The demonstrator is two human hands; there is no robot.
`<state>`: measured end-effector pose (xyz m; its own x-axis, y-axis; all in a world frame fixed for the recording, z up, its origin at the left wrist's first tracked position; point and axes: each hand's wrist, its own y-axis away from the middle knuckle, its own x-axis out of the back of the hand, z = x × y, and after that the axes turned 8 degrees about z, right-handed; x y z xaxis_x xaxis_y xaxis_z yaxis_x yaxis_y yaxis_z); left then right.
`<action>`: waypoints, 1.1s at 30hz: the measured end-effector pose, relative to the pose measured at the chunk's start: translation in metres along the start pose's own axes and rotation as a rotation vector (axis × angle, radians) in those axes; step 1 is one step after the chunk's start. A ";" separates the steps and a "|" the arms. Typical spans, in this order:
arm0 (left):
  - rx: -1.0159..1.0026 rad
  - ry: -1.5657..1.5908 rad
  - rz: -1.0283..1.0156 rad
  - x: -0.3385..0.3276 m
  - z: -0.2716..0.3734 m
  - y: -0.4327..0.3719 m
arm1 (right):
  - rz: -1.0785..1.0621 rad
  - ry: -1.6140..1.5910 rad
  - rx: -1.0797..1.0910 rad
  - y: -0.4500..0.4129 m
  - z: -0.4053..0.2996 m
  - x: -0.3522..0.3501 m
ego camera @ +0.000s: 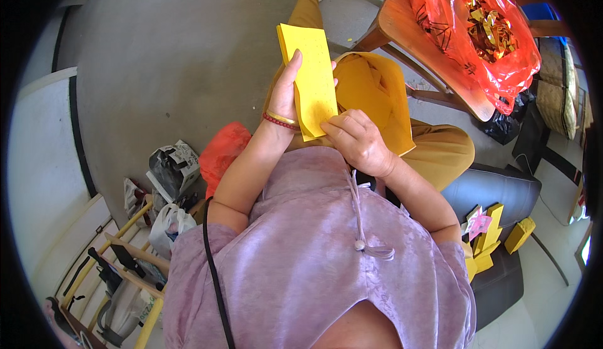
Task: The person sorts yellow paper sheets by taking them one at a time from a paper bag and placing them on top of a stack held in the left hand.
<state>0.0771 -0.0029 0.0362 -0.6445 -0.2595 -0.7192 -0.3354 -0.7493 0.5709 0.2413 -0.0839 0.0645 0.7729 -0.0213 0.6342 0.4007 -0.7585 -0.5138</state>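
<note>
A thin stack of long yellow paper sheets (314, 73) lies across the palm of my left hand (284, 90). The thumb presses on its left edge, and fingertips show past its right edge. My right hand (357, 137) has its thumb and bent forefinger at the stack's lower right corner; whether a single sheet is pinched there cannot be made out. The near end of the stack bends up a little, so its layers come apart. Just beyond my right hand, an open yellow bag or wrapper (398, 97) rests on my lap with folded yellow paper (360, 83) inside.
At the upper right, a wooden chair (400, 19) bears a red plastic bag (452, 33) of shiny gold foil pieces (490, 26). Yellow paper bundles (487, 236) lie on a black padded seat (494, 191) at my right. Bags and a wooden rack (136, 250) stand at my left.
</note>
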 end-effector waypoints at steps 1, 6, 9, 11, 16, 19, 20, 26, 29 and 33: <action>0.010 0.006 -0.013 0.003 0.000 0.000 | 0.024 -0.041 -0.028 0.000 0.000 0.000; 0.014 0.078 -0.009 0.001 -0.002 0.002 | 0.091 -0.155 -0.193 -0.002 -0.004 0.002; 0.065 0.130 -0.033 0.001 0.000 0.003 | 0.056 -0.215 -0.293 0.002 -0.004 0.004; 0.075 0.135 -0.069 0.004 0.001 0.003 | 0.017 -0.262 -0.335 0.004 -0.001 0.005; 0.058 0.148 -0.033 0.012 0.004 -0.002 | -0.028 -0.246 -0.293 0.011 0.013 0.013; 0.066 0.141 -0.025 0.014 0.002 -0.001 | 0.002 -0.303 -0.380 0.009 0.012 0.013; 0.067 0.121 -0.029 0.015 0.001 -0.001 | 0.002 -0.301 -0.380 0.010 0.012 0.015; 0.136 0.015 0.043 0.013 -0.003 0.001 | -0.011 -0.358 -0.578 0.003 0.004 0.021; -0.172 -0.297 -0.004 0.007 -0.011 0.001 | 0.101 -0.266 -0.547 -0.003 0.002 0.023; -0.317 -0.465 -0.002 0.017 -0.014 0.001 | 0.170 -0.222 -0.600 -0.007 -0.001 0.023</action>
<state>0.0755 -0.0162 0.0186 -0.9031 -0.0157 -0.4291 -0.1603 -0.9148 0.3707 0.2560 -0.0799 0.0834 0.9102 -0.0865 0.4051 -0.0296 -0.9890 -0.1446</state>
